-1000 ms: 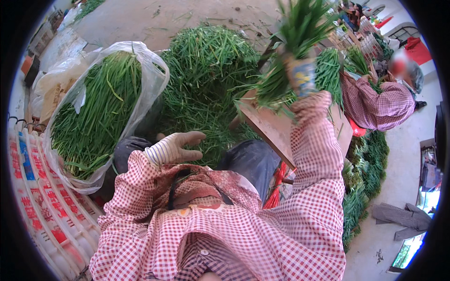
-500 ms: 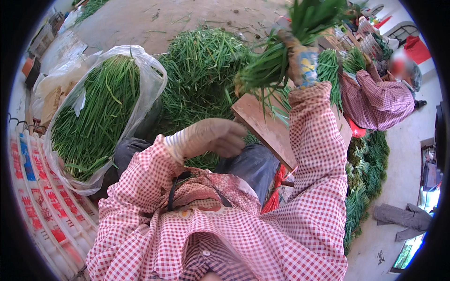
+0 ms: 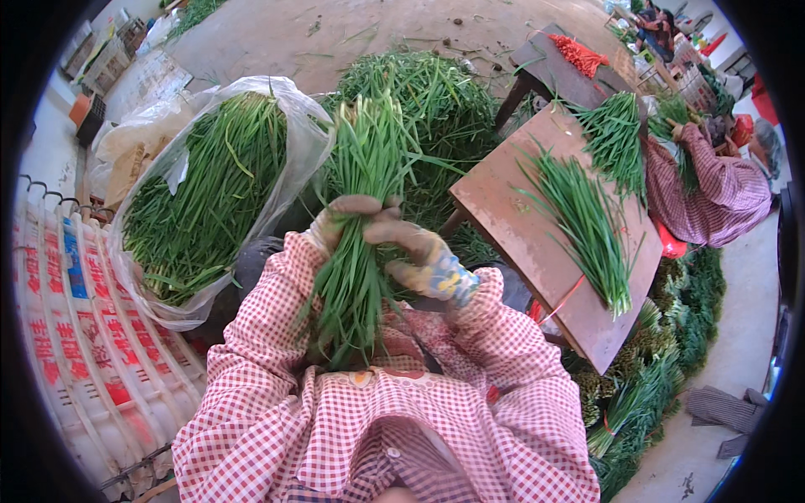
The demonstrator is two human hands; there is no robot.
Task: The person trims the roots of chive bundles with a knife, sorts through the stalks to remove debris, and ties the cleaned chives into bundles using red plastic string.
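Note:
A loose bunch of chives (image 3: 369, 163), pale stem ends up and green leaf tips hanging down, stands upright before my chest. Wrapped round its middle is my left hand (image 3: 342, 220) in a dirty work glove. My right hand (image 3: 415, 247), in a glove with a blue and yellow cuff, is at the bunch's right side. Its fingertips touch the leaves, and the thumb is apart from them. Right of my hands, another chive bunch (image 3: 583, 222) lies on a tilted wooden board (image 3: 520, 218), with a red tie (image 3: 566, 295) by the board's near edge.
An open clear plastic bag (image 3: 306, 138) full of chives stands at left. Behind my hands is a heap of loose greens (image 3: 444, 109). Red ties (image 3: 579, 55) lie on a dark stool (image 3: 537, 71). Tied bunches (image 3: 637, 394) line the floor at right, near a co-worker (image 3: 713, 189).
My right hand has brought the chive bunch from above the board down before my chest. My left hand, empty earlier, now grips it. The board's top has come into fuller view.

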